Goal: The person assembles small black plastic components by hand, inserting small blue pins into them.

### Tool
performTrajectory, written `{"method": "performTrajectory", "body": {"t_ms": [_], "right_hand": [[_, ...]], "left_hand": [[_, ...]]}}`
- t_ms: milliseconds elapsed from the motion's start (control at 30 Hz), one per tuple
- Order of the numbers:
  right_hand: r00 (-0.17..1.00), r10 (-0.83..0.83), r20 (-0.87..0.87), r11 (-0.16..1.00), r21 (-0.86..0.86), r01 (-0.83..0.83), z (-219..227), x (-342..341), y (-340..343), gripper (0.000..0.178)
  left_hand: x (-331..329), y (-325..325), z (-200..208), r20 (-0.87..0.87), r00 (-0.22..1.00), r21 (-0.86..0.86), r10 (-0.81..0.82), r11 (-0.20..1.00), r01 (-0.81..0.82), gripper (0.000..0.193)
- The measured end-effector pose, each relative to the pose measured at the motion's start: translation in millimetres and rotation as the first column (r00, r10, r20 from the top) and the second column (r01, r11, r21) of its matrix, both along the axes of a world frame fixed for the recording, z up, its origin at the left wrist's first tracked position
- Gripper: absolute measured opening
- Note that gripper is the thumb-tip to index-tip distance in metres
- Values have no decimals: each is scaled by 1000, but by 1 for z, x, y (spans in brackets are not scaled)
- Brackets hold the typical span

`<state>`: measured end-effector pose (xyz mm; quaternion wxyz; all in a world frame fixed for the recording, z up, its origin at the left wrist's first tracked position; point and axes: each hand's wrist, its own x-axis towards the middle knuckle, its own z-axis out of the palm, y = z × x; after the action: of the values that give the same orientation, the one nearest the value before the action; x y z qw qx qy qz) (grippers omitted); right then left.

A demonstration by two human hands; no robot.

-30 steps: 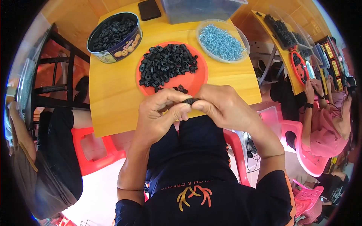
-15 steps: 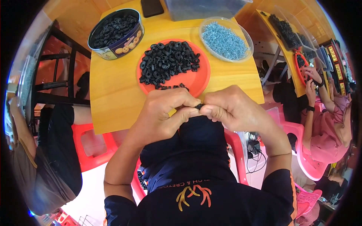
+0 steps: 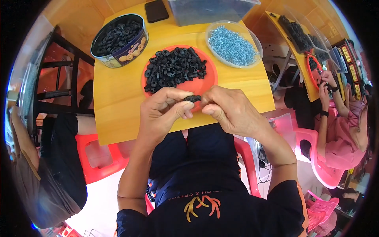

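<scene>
My left hand (image 3: pixel 164 112) pinches a small ribbed black plastic part (image 3: pixel 192 98) between thumb and fingertips, over the table's near edge. Beside its free end is my right hand (image 3: pixel 233 108), fingers curled and thumb bent in; whatever they may hold is hidden. Just beyond my hands sits a round orange-red plate (image 3: pixel 205 83), heaped with small black plastic pieces (image 3: pixel 173 69). At the back left, a round biscuit tin (image 3: pixel 132 52) holds many more black parts. A clear round tub (image 3: pixel 258 59) of small shiny, bluish-silver springs (image 3: pixel 233 45) stands at the back right.
The yellow wooden table (image 3: pixel 118 118) carries a black phone (image 3: pixel 156 11) and a clear plastic bin (image 3: pixel 213 14) along its far side. A red stool (image 3: pixel 96 158) stands at left, near a seated person. At right, another person (image 3: pixel 343 138) works at a second table.
My hands have shifted slightly left and farther over the plate. They have drawn a little apart, so more of the black part shows in my left fingers. The view has tilted slightly.
</scene>
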<state>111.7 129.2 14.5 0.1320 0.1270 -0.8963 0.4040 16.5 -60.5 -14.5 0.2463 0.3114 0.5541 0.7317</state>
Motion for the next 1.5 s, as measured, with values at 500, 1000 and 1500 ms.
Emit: {"method": "performTrajectory", "body": {"t_ms": [500, 1000, 1500], "right_hand": [[995, -29, -92, 998, -52, 25, -2, 0, -12, 20], [942, -35, -333, 994, 84, 66, 1, -10, -26, 17], [947, -321, 3, 947, -6, 321, -4, -27, 22, 18]], "left_hand": [[17, 10, 2, -197, 966, 1, 166, 986, -169, 22], [21, 24, 15, -602, 699, 90, 387, 902, -423, 32], [-121, -4, 22, -697, 523, -22, 490, 715, -699, 33]]}}
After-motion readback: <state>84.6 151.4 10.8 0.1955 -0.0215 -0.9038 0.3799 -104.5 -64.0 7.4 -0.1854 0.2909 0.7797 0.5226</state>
